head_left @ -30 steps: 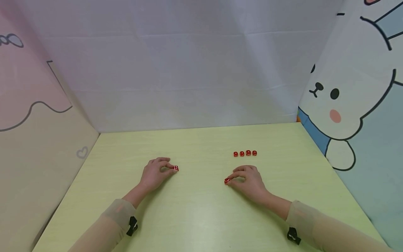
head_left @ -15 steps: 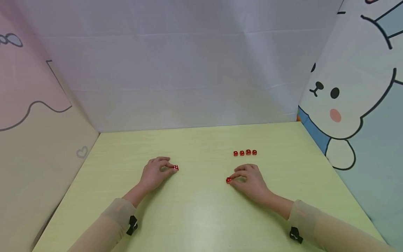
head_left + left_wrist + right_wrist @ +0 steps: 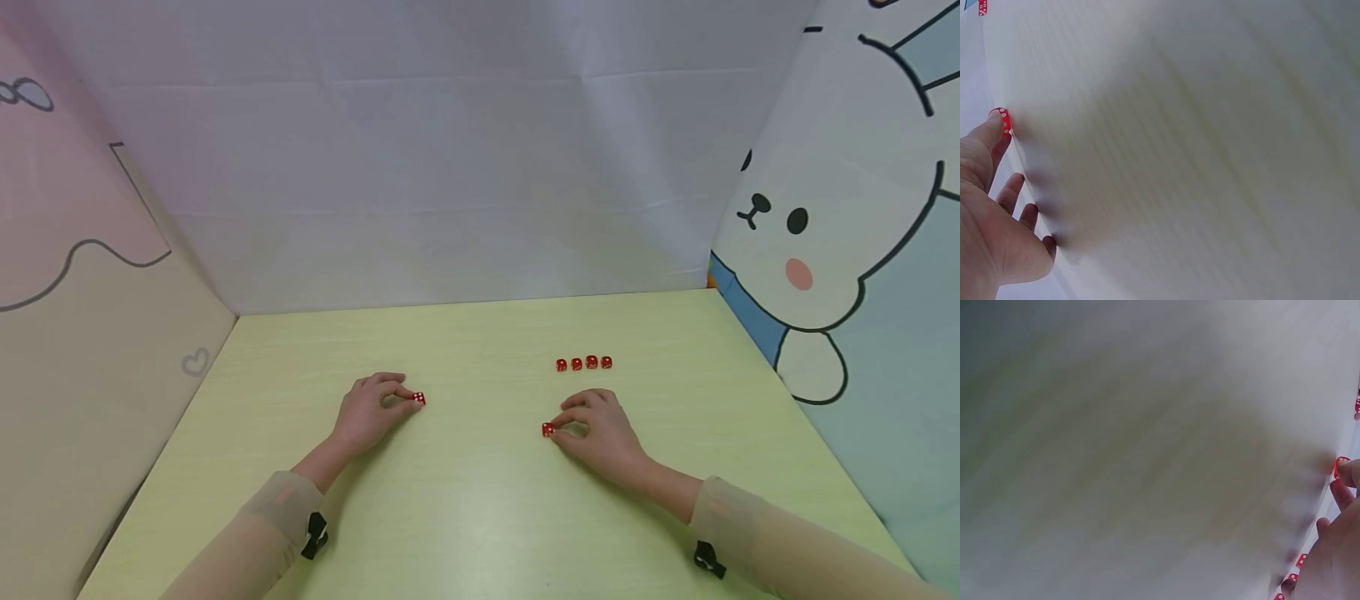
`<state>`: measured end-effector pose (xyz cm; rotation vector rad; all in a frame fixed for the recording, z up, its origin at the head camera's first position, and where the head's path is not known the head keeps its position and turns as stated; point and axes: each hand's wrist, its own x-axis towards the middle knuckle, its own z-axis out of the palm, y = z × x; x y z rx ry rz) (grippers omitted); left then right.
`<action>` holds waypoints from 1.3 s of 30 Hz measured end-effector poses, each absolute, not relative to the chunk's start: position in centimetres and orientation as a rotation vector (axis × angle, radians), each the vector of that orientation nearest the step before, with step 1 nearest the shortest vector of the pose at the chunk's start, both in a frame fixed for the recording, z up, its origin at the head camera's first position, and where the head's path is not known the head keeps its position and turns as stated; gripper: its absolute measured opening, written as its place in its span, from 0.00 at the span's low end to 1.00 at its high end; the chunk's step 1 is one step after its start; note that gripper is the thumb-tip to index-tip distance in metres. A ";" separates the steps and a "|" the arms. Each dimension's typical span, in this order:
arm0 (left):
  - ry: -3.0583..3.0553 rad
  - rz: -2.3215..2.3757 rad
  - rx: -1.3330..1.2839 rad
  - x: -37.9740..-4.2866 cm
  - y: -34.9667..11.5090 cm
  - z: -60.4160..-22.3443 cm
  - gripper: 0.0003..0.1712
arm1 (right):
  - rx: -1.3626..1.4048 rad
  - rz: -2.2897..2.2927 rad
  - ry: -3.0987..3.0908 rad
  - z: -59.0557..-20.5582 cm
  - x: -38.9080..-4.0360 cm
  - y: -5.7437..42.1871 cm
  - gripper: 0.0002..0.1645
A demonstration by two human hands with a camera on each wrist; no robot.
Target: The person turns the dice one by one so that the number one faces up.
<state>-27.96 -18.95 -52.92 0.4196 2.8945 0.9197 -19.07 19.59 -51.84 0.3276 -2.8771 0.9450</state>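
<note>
At left centre of the table, my left hand [image 3: 369, 414] pinches a red die [image 3: 419, 399] with white dots between thumb and index finger. The left wrist view shows this die [image 3: 1006, 121] at the fingertips, low against the tabletop, with the other fingertips at the surface. Nearer the front and to the right, my right hand [image 3: 598, 437] holds a second red die [image 3: 547, 430] by thumb and index fingertips. In the right wrist view this die [image 3: 1339, 465] is partly covered by the thumb. A gap of bare tabletop separates the two hands.
Several red dice [image 3: 592, 362] stand in a short row beyond my right hand. The pale yellow table [image 3: 465, 508] meets a white cloth backdrop [image 3: 450, 192] at its far edge. Printed panels rise at both sides, the right one with a cartoon animal [image 3: 840, 217].
The die at my right fingertips has turned, and with the right hand it has shifted slightly right. My left hand and its die stay in place, as does the row.
</note>
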 end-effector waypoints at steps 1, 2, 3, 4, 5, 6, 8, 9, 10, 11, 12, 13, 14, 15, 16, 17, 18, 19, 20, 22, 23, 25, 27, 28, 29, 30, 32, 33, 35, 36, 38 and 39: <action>2.897 0.917 0.421 -28.0 -18.9 -52.9 0.14 | 0.327 0.940 -2.879 -51.8 -19.1 19.6 0.04; 2.899 0.917 0.422 -28.0 -18.9 -52.9 0.14 | 0.330 0.931 -2.880 -51.8 -19.1 19.6 0.04; 2.900 0.917 0.421 -27.9 -18.9 -52.9 0.14 | 0.331 0.929 -2.881 -51.8 -19.1 19.6 0.04; 2.901 0.917 0.422 -27.9 -18.9 -52.8 0.14 | 0.332 0.924 -2.884 -51.8 -19.0 19.6 0.04; 2.902 0.917 0.423 -27.9 -18.9 -52.8 0.13 | 0.333 0.922 -2.886 -51.8 -19.0 19.6 0.04; 2.902 0.918 0.425 -27.9 -18.9 -52.8 0.13 | 0.338 0.915 -2.886 -51.7 -19.0 19.6 0.04; 2.900 0.922 0.420 -27.9 -18.9 -52.8 0.13 | 0.347 0.906 -2.884 -51.7 -19.0 19.6 0.04; 2.900 0.922 0.421 -27.9 -18.9 -52.8 0.13 | 0.348 0.904 -2.884 -51.7 -19.0 19.6 0.04; 2.901 0.921 0.424 -27.9 -18.9 -52.8 0.13 | 0.350 0.901 -2.883 -51.8 -19.0 19.6 0.04; 2.902 0.921 0.425 -27.9 -18.9 -52.8 0.13 | 0.351 0.901 -2.883 -51.8 -19.0 19.6 0.04; 2.902 0.920 0.426 -27.9 -18.9 -52.8 0.13 | 0.351 0.900 -2.884 -51.8 -19.1 19.6 0.04; 2.903 0.919 0.427 -27.9 -18.9 -52.8 0.13 | 0.349 0.900 -2.886 -51.8 -19.1 19.7 0.04; 2.904 0.917 0.427 -27.9 -18.9 -52.8 0.13 | 0.347 0.899 -2.888 -51.8 -19.1 19.7 0.04; 2.904 0.916 0.426 -27.9 -18.9 -52.8 0.13 | 0.346 0.899 -2.889 -51.8 -19.1 19.7 0.04; 2.903 0.916 0.425 -27.9 -18.9 -52.8 0.13 | 0.345 0.897 -2.891 -51.8 -19.1 19.7 0.05; 2.903 0.916 0.423 -27.9 -18.9 -52.8 0.13 | 0.344 0.896 -2.892 -51.8 -19.1 19.7 0.05; 2.902 0.916 0.424 -27.9 -18.9 -52.9 0.13 | 0.343 0.892 -2.893 -51.8 -19.0 19.7 0.05; 2.901 0.916 0.425 -27.8 -18.9 -52.9 0.13 | 0.338 0.892 -2.897 -51.7 -19.0 19.6 0.05; 2.902 0.916 0.427 -27.8 -18.9 -52.9 0.13 | 0.336 0.891 -2.897 -51.7 -19.0 19.6 0.05; 2.901 0.919 0.430 -27.8 -18.9 -52.9 0.13 | 0.331 0.896 -2.898 -51.6 -19.0 19.6 0.06; 2.902 0.920 0.432 -27.8 -18.9 -52.9 0.13 | 0.329 0.900 -2.898 -51.6 -19.0 19.6 0.06; 2.902 0.924 0.435 -27.8 -18.9 -52.9 0.13 | 0.326 0.909 -2.897 -51.5 -19.0 19.7 0.07; 2.902 0.925 0.437 -27.8 -18.9 -52.9 0.13 | 0.327 0.917 -2.894 -51.4 -19.0 19.7 0.07; 2.901 0.925 0.436 -27.8 -18.9 -52.9 0.13 | 0.330 0.916 -2.892 -51.4 -19.0 19.7 0.08; 2.899 0.925 0.433 -27.9 -18.9 -52.9 0.13 | 0.336 0.911 -2.891 -51.3 -19.1 19.7 0.08; 2.898 0.925 0.432 -27.9 -18.9 -52.9 0.13 | 0.342 0.905 -2.889 -51.3 -19.1 19.7 0.08; 2.895 0.924 0.430 -27.9 -18.9 -52.9 0.13 | 0.363 0.884 -2.886 -51.1 -19.2 19.7 0.08; 2.893 0.926 0.426 -27.9 -18.9 -52.9 0.14 | 0.375 0.865 -2.886 -51.0 -19.2 19.7 0.08; 2.894 0.924 0.430 -27.9 -19.0 -53.0 0.13 | 0.402 0.815 -2.890 -50.7 -19.3 19.7 0.08; 2.894 0.925 0.432 -27.9 -19.0 -53.0 0.13 | 0.413 0.788 -2.895 -50.6 -19.3 19.6 0.08; 2.895 0.925 0.434 -27.9 -19.0 -53.0 0.13 | 0.435 0.727 -2.910 -50.2 -19.4 19.6 0.09; 2.895 0.925 0.435 -27.9 -19.0 -53.0 0.13 | 0.443 0.697 -2.919 -50.1 -19.5 19.6 0.09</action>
